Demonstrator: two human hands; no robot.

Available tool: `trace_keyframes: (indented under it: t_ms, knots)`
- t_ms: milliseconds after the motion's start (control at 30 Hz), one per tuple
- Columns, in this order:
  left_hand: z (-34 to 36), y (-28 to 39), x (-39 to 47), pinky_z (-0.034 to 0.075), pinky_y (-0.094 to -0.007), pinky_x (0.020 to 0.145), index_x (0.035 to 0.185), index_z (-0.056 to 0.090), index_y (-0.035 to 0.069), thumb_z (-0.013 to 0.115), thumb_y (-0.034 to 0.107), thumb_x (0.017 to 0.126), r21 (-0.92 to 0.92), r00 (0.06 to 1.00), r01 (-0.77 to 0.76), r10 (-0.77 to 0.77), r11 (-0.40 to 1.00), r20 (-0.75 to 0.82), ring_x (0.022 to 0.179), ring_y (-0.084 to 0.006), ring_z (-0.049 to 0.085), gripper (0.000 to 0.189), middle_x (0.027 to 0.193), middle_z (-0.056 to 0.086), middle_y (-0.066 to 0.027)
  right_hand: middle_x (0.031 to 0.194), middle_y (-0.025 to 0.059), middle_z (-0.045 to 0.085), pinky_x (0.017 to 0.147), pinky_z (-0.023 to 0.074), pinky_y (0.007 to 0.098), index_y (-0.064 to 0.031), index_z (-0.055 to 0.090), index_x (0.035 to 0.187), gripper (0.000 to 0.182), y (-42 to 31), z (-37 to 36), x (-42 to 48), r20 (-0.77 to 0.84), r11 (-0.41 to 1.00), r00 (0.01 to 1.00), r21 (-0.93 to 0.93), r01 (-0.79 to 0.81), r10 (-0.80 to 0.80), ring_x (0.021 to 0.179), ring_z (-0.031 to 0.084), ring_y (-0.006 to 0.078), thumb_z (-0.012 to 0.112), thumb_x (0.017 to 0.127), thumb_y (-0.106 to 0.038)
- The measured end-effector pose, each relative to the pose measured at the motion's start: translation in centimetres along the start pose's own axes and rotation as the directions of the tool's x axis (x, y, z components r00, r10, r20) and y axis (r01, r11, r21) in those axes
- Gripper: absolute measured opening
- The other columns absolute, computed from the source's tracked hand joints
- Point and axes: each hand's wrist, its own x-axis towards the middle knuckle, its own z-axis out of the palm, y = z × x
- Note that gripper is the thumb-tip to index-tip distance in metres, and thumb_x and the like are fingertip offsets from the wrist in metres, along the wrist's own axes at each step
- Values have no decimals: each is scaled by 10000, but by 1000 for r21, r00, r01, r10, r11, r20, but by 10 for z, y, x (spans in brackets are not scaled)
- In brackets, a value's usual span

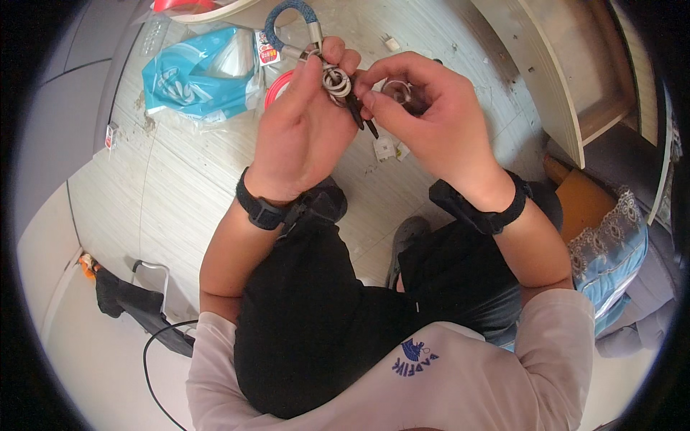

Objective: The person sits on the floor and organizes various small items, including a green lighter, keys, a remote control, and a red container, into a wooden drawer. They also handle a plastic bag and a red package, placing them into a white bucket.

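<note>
My left hand [304, 124] holds a key chain between thumb and fingers, palm turned up. Its blue braided cord loop [274, 24] with metal end caps sticks up beyond the thumb. Several small metal split rings [336, 82] cluster at my left fingertips, and dark pointed pieces [356, 110] hang below them. Close on the right, the thumb and index finger of my right hand [439, 110] pinch together beside these pieces. Inside its curled fingers shows a larger metal ring [398, 90]; what the fingertips pinch is mostly hidden.
On the floor lie a blue-and-white plastic bag [188, 75], a red coil [278, 88] partly behind my left hand, a white charger plug [384, 148] and another small plug [390, 43]. An open drawer [571, 108] juts in at right. Black folded fabric [135, 304] lies at lower left.
</note>
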Motion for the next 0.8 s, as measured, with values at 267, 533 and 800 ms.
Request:
trace_keyframes:
  t_ms: [267, 533, 800]
  knots:
    - [10, -4, 3, 385, -378, 988, 1246, 460, 107, 394, 428, 1072, -50, 999, 33, -31, 998, 38, 1124, -182, 489, 370, 1182, 508, -29, 745, 105, 689, 618, 509, 278, -25, 723, 991, 224, 3, 0, 2, -8, 1000, 1000, -12, -6, 6, 637, 642, 148, 770, 851, -194]
    - [4, -7, 2, 418, -424, 1080, 1485, 328, -13, 402, 205, 1049, 40, 985, 167, -165, 985, -39, 1258, -266, 535, 494, 1406, 498, -163, 757, 151, 719, 631, 542, 318, 11, 735, 968, 254, 19, -15, 17, -37, 985, 998, -165, -54, 48, 649, 701, 196, 722, 897, -233]
    - [-4, -1, 2, 396, -517, 1152, 1489, 312, -49, 485, 32, 987, 163, 975, 219, -222, 962, -1, 1361, -373, 486, 537, 1446, 487, -214, 799, 137, 738, 683, 540, 306, 41, 731, 980, 299, 27, -27, 23, 36, 990, 996, -117, -83, 87, 724, 700, 161, 682, 939, -251]
